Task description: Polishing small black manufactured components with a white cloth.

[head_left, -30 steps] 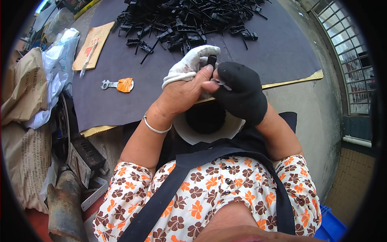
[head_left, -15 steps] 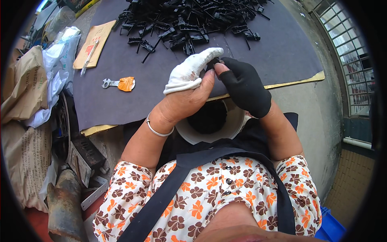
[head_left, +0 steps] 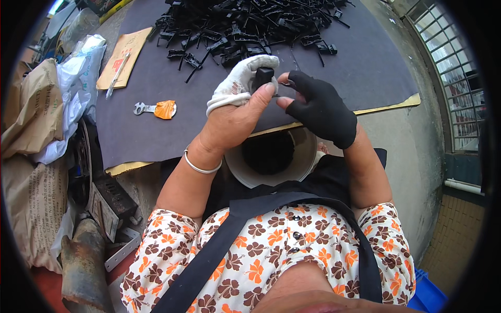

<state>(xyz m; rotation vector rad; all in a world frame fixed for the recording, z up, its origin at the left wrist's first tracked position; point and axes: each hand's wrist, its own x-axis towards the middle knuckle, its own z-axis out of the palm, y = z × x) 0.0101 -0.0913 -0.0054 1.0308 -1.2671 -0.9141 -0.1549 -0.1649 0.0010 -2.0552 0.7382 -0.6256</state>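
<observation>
A small black part (head_left: 264,76) is pinched in the left hand (head_left: 240,96), between the bare thumb and the fingers of a white glove. Its blocky end is pointed away from the body, and its visible long axis is tilted slightly to the right at the far end; the nearer end is hidden by the thumb and palm. The right hand (head_left: 323,109), in a black fingerless glove, is held just right of the part with thumb and forefinger spread; whether the part is touched by them cannot be told.

Rows of print are borne by a brown sack (head_left: 31,214), well left of the grip, and red marks by a paper pad (head_left: 133,47), left and beyond, on which a pen (head_left: 118,74) is laid.

Beyond the grip, black parts are heaped in a pile (head_left: 261,26) on a dark mat (head_left: 141,141). To the grip's left, a spanner (head_left: 155,109) partly wrapped in orange is laid flat. On the body side of the grip, dark contents are held in a pale bucket (head_left: 242,169), whose far rim is covered by the mat's near edge.
</observation>
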